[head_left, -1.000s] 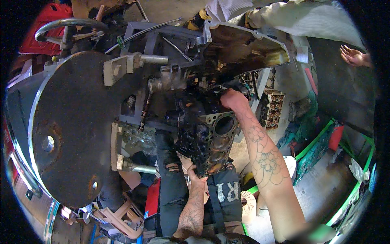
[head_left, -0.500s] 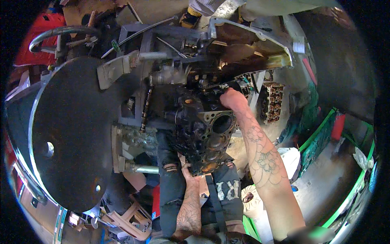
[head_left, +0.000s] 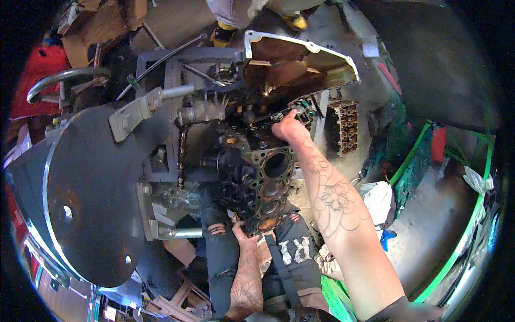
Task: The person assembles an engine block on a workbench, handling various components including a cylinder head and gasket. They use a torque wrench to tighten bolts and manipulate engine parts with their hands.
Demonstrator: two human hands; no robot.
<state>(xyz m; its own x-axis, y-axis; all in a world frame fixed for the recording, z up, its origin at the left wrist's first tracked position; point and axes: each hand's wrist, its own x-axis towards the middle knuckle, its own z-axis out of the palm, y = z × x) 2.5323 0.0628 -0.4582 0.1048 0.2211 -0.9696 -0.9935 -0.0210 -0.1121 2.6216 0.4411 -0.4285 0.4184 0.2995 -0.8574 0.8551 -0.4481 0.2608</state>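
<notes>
A dark, greasy engine block [head_left: 236,180] sits in front of my legs, its row of round cylinder bores on the right side. My left hand [head_left: 245,232] grips the near end of the block, its fingers partly hidden beneath. At the far end my right hand [head_left: 291,129] is closed, thumb side up, beside dark engine parts. What its fingers hold is hidden. Just beyond it rises a large oil pan [head_left: 300,61] with a pale metal rim and a brown, oily inside.
A large round dark plate [head_left: 96,204] fills the left, near a grey metal bracket [head_left: 129,117]. A camshaft [head_left: 182,155] lies left of the block. Right of my hand is a cylinder head [head_left: 345,127]. Another person's yellow-toed shoe [head_left: 296,22] shows at the top.
The view has shifted, so most things sit further left in the picture. My right hand stays closed at the block's far end, its thumb now more visible. My left hand keeps its place.
</notes>
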